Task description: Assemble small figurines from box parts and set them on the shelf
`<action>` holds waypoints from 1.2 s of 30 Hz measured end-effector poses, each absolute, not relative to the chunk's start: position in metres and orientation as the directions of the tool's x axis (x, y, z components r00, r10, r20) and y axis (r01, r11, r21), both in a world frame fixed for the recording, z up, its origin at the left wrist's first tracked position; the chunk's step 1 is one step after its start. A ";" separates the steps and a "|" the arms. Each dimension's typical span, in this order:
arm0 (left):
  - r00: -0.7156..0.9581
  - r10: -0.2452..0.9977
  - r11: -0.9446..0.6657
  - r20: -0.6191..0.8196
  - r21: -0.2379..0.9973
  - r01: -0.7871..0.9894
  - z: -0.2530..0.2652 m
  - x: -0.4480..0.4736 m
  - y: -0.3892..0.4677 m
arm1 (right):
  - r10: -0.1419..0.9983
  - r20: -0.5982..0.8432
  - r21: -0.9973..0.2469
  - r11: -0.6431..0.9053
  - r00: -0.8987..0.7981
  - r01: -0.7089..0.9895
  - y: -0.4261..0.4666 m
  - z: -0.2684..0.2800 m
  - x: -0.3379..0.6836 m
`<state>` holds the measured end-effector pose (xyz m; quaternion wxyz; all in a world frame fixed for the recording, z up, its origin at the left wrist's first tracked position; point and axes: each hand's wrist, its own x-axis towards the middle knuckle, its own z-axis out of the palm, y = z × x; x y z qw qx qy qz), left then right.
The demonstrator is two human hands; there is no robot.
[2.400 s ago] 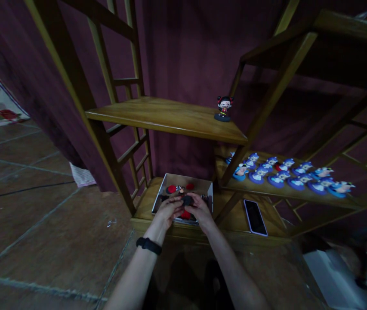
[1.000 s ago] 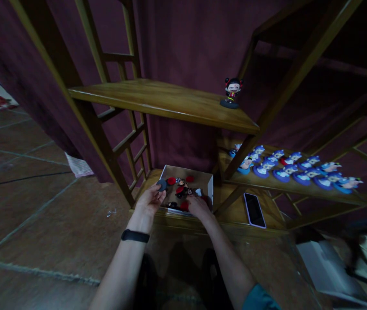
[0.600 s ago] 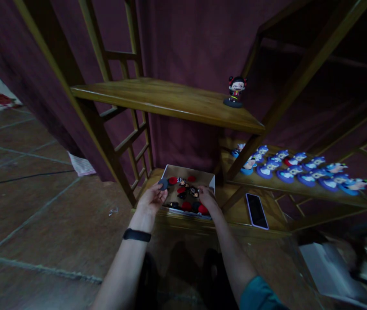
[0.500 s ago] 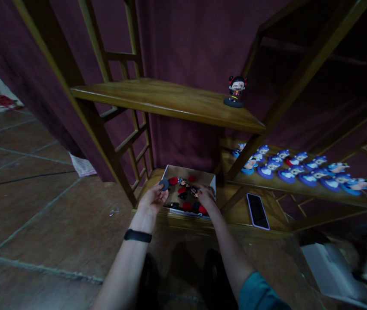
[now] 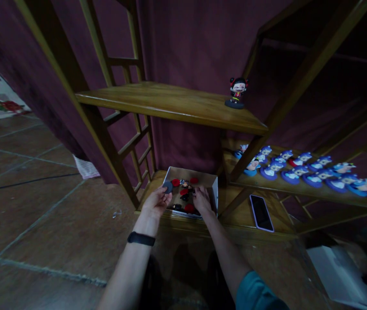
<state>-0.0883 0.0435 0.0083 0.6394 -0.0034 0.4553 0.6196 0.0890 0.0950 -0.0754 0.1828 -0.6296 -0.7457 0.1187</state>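
Note:
My left hand (image 5: 155,202) pinches a dark grey round disc (image 5: 168,187) over the left side of a shallow cardboard box (image 5: 215,193). My right hand (image 5: 203,201) reaches down inside the box at its right side. Its fingers are bent together over a small dark piece, mostly hidden under them. Around it lie small black-haired figurines (image 5: 185,184) and several red discs, one red disc (image 5: 189,208) by the front wall. Some pieces are covered by the right hand.
A finished-looking figurine (image 5: 237,91) on a dark base stands on the upper wooden shelf (image 5: 157,101). Rows of blue-and-white figurines (image 5: 294,173) fill the right shelf. A phone (image 5: 261,212) lies right of the box. A wooden post (image 5: 101,146) rises at left.
My right hand has moved slightly left and deeper among the pieces, its fingers closing in. My left hand still holds the grey disc, which is turned a little more toward me.

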 end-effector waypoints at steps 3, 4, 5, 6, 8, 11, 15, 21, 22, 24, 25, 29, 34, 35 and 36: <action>-0.185 0.794 0.235 -0.579 0.574 -0.784 0.007 -0.087 0.043 | 0.989 0.107 -0.540 0.147 -0.106 0.829 0.096 -0.068 0.090; -0.186 0.797 0.240 -0.574 0.584 -0.776 0.006 -0.086 0.042 | 0.992 0.101 -0.626 0.120 -0.072 0.771 0.097 -0.065 0.091; -0.185 0.802 0.245 -0.568 0.596 -0.765 0.006 -0.084 0.042 | 0.996 0.084 -0.730 0.088 -0.040 0.678 0.098 -0.062 0.091; -0.184 0.808 0.250 -0.559 0.609 -0.752 0.005 -0.083 0.042 | 0.998 0.057 -0.833 0.057 -0.016 0.550 0.099 -0.059 0.091; -0.183 0.824 0.254 -0.536 0.640 -0.725 0.004 -0.080 0.041 | 1.000 -0.007 -0.969 -0.003 -0.018 0.248 0.099 -0.053 0.091; -0.192 0.849 0.235 -0.493 0.677 -0.697 0.003 -0.075 0.040 | 0.994 -0.092 -0.995 -0.094 -0.062 -0.041 0.095 -0.045 0.091; -0.207 0.863 0.212 -0.462 0.701 -0.681 0.003 -0.069 0.038 | 0.987 -0.113 -0.976 -0.132 -0.115 -0.173 0.084 -0.035 0.093; -0.225 0.862 0.198 -0.455 0.710 -0.675 0.004 -0.062 0.038 | 0.990 -0.099 -0.969 -0.119 -0.099 -0.218 0.074 -0.024 0.093; -0.227 0.863 0.193 -0.451 0.710 -0.677 0.004 -0.062 0.038 | 0.991 -0.095 -0.970 -0.113 -0.096 -0.214 0.074 -0.023 0.093; -0.228 0.866 0.184 -0.445 0.707 -0.682 0.002 -0.061 0.039 | 0.993 -0.079 -0.974 -0.096 -0.091 -0.205 0.072 -0.022 0.093; -0.226 0.866 0.184 -0.445 0.706 -0.684 0.002 -0.060 0.039 | 0.993 -0.069 -0.975 -0.086 -0.092 -0.203 0.072 -0.022 0.093; -0.196 0.884 0.191 -0.424 0.710 -0.677 -0.001 -0.059 0.040 | 0.993 -0.017 -0.981 -0.039 -0.117 -0.189 0.068 -0.017 0.091; -0.181 0.914 0.163 -0.363 0.736 -0.657 -0.004 -0.055 0.039 | 0.991 0.055 -0.990 0.038 -0.126 -0.134 0.063 -0.010 0.083; -0.177 0.919 0.159 -0.353 0.740 -0.653 -0.004 -0.054 0.039 | 0.990 0.065 -0.991 0.049 -0.127 -0.125 0.062 -0.010 0.082; -0.174 0.922 0.156 -0.345 0.744 -0.649 -0.004 -0.053 0.039 | 0.989 0.073 -0.991 0.058 -0.126 -0.118 0.062 -0.011 0.080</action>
